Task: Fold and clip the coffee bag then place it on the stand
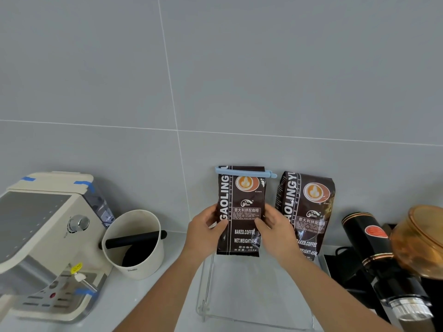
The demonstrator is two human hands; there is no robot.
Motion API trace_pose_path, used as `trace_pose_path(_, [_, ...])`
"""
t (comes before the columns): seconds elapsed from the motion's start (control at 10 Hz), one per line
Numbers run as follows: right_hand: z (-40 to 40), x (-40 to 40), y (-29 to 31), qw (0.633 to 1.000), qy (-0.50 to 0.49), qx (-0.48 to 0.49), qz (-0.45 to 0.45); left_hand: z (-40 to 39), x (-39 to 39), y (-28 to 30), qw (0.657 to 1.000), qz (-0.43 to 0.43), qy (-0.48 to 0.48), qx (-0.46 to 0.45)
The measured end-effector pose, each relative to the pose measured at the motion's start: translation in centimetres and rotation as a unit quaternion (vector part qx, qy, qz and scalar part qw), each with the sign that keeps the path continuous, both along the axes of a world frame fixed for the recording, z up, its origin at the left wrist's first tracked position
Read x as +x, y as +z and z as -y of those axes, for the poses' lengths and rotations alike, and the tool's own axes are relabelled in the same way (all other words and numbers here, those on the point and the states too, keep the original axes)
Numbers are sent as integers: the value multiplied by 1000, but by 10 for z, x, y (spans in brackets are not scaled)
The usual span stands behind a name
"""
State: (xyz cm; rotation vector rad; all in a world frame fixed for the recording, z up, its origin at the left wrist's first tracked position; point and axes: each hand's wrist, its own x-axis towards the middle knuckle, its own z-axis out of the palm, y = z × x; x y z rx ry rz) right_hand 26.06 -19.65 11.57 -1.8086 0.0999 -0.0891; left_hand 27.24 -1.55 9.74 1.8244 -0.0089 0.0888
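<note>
A dark brown coffee bag (242, 195) stands upright, its top folded over and held by a light blue clip (244, 171). My left hand (206, 232) grips the bag's left edge and my right hand (275, 232) grips its right edge, thumbs on the front. The bag's bottom edge is at the back of a clear acrylic stand (208, 283); I cannot tell whether it rests on it. A second, unclipped coffee bag (309, 212) stands on the stand's right side against the wall.
A cream espresso machine (45, 238) sits at the left, with a white knock box (136, 245) with a black bar beside it. A black grinder (374, 255) with an amber hopper (422, 238) stands at the right. The grey tiled wall (215, 80) is right behind the bags.
</note>
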Motion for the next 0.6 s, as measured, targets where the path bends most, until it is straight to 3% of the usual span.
trace_pose_path(0.3, [3,-6,9,999,14,-17,-28,-2,0,10,999,-44,4,25])
trace_pose_path(0.5, [8,-25,32,998,37,44,-35,-12,-16,26,994,-98,17,-54])
trace_pose_path(0.6, [16,-36,49,992,58,96,-51,-21,-32,43,981,-122,5,-149])
